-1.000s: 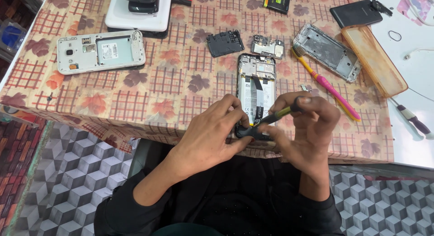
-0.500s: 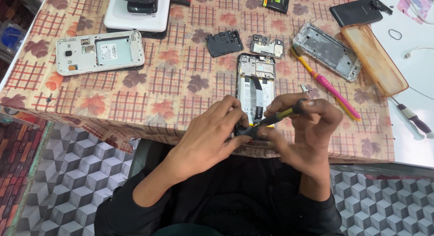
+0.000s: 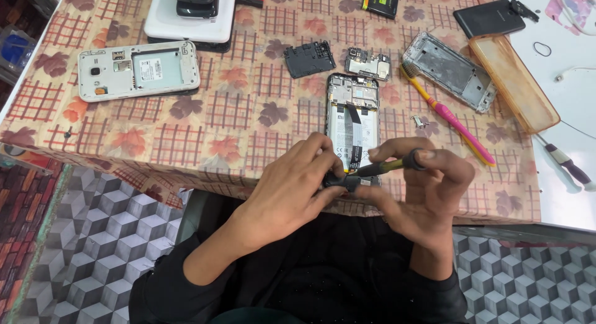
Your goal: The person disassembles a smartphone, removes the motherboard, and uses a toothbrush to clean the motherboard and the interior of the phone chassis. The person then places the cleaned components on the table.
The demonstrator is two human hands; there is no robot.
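Black opened phone (image 3: pixel 352 122) at lower centre: left hand (image 3: pixel 297 184) pinches its bottom edge; right hand (image 3: pixel 425 190) grips a screwdriver (image 3: pixel 388 167), tip at that edge.

Cloth (image 3: pixel 248 119): tan, red checks, brown leaves. Toothbrush (image 3: pixel 453 116), right: pink and yellow. Phone (image 3: pixel 138 69), upper left: white. Floor (image 3: pixel 93 237): grey cubes.

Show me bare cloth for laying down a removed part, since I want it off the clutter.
Free: the cloth between the white phone and the opened phone. Crowded: right of it, around the pink toothbrush and metal frame.
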